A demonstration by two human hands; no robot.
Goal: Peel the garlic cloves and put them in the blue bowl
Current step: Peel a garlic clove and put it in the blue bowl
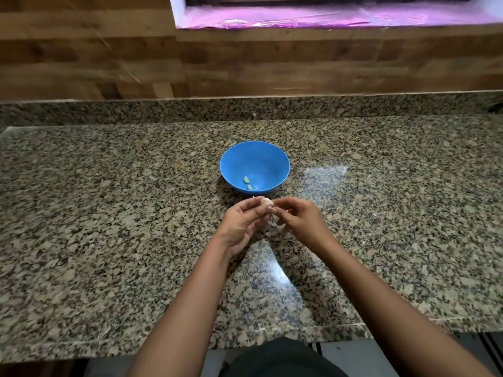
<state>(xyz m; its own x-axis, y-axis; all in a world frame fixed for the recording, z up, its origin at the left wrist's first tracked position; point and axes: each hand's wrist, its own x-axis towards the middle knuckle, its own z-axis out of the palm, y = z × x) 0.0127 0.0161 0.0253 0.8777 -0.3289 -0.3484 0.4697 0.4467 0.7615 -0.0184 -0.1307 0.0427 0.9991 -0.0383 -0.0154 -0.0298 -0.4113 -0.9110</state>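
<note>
A blue bowl (275, 156) stands on the granite counter, with two peeled garlic cloves (247, 180) lying in its near part. Just in front of the bowl, my left hand (242, 224) holds a piece of garlic (266, 204) with papery skin between its fingertips. My right hand (298, 216) meets it from the right, its fingertips pinching the garlic's skin. Both hands hover a little above the counter.
The speckled granite counter (109, 213) stretches wide to both sides, with its front edge near my body. Small bits of garlic skin (279, 223) lie under my hands. A wooden wall (245, 63) rises behind the counter.
</note>
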